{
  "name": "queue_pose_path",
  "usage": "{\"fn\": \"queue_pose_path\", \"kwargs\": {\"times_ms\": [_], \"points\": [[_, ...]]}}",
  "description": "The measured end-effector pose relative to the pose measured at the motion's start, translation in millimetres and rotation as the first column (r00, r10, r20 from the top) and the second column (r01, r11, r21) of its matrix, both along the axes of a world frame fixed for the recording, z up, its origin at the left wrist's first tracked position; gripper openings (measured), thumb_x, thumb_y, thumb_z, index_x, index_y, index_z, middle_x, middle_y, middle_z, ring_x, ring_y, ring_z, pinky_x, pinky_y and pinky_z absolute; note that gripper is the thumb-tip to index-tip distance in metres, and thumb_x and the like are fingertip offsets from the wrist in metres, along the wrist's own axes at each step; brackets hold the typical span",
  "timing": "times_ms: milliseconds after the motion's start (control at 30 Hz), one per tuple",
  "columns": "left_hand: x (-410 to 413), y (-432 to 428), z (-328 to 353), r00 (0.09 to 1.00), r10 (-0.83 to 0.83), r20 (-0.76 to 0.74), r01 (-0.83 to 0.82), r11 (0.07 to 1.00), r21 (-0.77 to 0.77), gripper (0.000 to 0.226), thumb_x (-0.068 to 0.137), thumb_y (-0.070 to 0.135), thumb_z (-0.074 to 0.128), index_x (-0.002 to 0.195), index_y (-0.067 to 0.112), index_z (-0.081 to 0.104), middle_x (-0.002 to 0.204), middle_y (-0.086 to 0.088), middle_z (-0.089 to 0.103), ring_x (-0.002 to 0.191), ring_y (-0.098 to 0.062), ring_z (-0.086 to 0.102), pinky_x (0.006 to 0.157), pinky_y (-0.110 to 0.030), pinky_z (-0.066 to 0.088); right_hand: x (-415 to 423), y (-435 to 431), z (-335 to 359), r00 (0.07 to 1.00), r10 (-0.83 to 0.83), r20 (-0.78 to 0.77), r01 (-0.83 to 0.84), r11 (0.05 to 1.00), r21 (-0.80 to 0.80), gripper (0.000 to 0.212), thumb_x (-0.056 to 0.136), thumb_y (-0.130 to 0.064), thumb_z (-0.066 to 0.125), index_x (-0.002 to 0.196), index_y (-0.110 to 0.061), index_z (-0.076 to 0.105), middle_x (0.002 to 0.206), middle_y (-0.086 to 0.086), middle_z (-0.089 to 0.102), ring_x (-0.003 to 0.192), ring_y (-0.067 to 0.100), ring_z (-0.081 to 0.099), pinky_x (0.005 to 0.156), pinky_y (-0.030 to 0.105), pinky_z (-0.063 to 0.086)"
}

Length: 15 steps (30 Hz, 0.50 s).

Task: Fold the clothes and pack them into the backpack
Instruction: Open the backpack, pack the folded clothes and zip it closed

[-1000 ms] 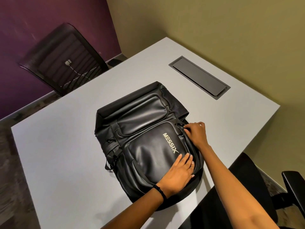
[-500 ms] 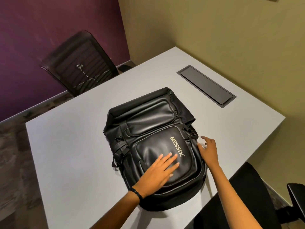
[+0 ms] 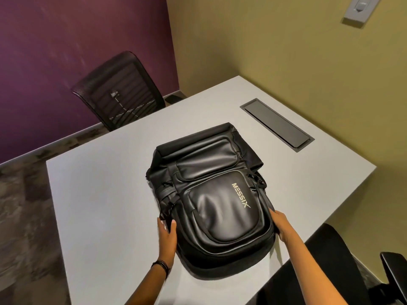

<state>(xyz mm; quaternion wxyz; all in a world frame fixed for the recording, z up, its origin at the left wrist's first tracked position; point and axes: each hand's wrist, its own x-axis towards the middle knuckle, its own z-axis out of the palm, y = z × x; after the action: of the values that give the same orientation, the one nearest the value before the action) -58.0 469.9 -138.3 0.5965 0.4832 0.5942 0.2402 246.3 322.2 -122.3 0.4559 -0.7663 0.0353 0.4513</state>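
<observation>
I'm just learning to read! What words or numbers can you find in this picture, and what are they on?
"MESSIX": pale letters printed sideways on the front pocket of the black backpack.
Wall plate, top right corner: whatever is marked on it is too blurred to read.
There is no other writing, and no numbers.
</observation>
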Motion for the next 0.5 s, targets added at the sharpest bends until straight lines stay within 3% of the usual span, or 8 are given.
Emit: {"fn": "queue_pose_path", "kwargs": {"times_ms": [100, 233, 367, 500], "points": [[-6, -6, -2, 0.993, -0.069, 0.093, 0.075, 0.996, -0.056, 0.052, 0.096, 0.043, 0.044, 0.144, 0.028, 0.033, 0.144, 0.005, 0.043, 0.134, -0.017, 0.041, 0.114, -0.039, 0.031, -9, -5, 2, 1.0, -0.028, 0.003, 0.027, 0.999, 0.033, 0.047, 0.089, -0.023, 0.062, 0.124, 0.007, 0.051, 0.106, 0.018, 0.061, 0.089, 0.03, 0.059, 0.066, 0.032, 0.05], [-22, -5, -8, 0.973, -0.113, 0.202, 0.154, 0.967, -0.201, 0.069, 0.08, 0.068, 0.053, 0.139, 0.034, 0.042, 0.135, 0.009, 0.055, 0.124, -0.015, 0.052, 0.11, -0.041, 0.037, -23, -12, -2, 0.999, -0.049, -0.02, 0.05, 0.998, 0.039, 0.044, 0.089, -0.022, 0.063, 0.123, 0.002, 0.053, 0.115, 0.021, 0.062, 0.096, 0.033, 0.06, 0.079, 0.037, 0.051], [-31, 0, 2, 0.938, -0.101, 0.332, 0.195, 0.945, -0.264, 0.061, 0.084, 0.058, 0.055, 0.139, 0.036, 0.041, 0.136, 0.007, 0.054, 0.124, -0.015, 0.053, 0.111, -0.043, 0.036, -42, -22, 9, 1.0, -0.016, 0.005, 0.016, 1.0, 0.022, 0.023, 0.091, -0.023, 0.057, 0.103, -0.003, 0.058, 0.096, 0.015, 0.065, 0.082, 0.028, 0.06, 0.064, 0.029, 0.048], [-28, 0, 13, 0.93, -0.066, 0.361, 0.173, 0.947, -0.271, 0.05, 0.09, 0.046, 0.052, 0.137, 0.03, 0.045, 0.13, 0.006, 0.06, 0.121, -0.016, 0.056, 0.106, -0.037, 0.04, -64, -30, 17, 0.982, -0.094, 0.161, 0.076, 0.991, 0.112, 0.026, 0.093, -0.025, 0.055, 0.074, -0.007, 0.054, 0.075, 0.012, 0.058, 0.066, 0.022, 0.051, 0.058, 0.028, 0.044]]}}
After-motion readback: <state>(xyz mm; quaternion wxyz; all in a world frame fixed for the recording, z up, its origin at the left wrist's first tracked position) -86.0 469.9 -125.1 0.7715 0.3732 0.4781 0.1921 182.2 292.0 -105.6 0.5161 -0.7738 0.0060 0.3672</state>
